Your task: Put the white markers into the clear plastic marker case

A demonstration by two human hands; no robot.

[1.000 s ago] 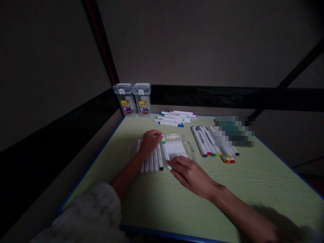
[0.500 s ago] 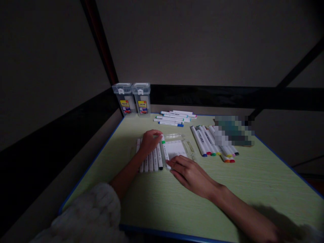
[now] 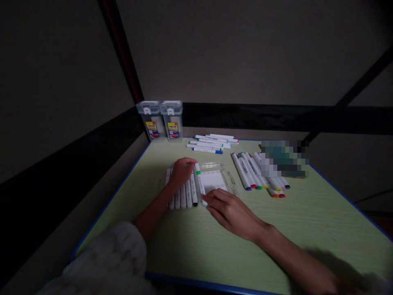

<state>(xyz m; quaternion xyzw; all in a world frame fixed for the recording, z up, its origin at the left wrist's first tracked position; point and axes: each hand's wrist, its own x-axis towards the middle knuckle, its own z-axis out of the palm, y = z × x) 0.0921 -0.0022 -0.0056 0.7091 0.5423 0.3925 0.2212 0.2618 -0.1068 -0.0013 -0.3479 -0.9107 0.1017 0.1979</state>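
My left hand (image 3: pixel 181 172) lies curled over a row of white markers (image 3: pixel 184 196) set side by side on the green table (image 3: pixel 196 241); its fingertips touch the top of a marker with a green band (image 3: pixel 199 184). The fingers of my right hand (image 3: pixel 231 211) are stretched flat, and their tips rest at the near end of that marker and on the near edge of a clear plastic case (image 3: pixel 216 180) with a white insert.
Two upright clear marker boxes (image 3: pixel 160 121) stand at the back left corner. Thin pens (image 3: pixel 211 143) lie behind the case. Several thick markers with coloured caps (image 3: pixel 258 175) lie to the right, beside a blurred patch. The table has a blue edge.
Almost nothing differs. My right hand's fingertips have crept slightly toward the case, and the view has shifted a touch.
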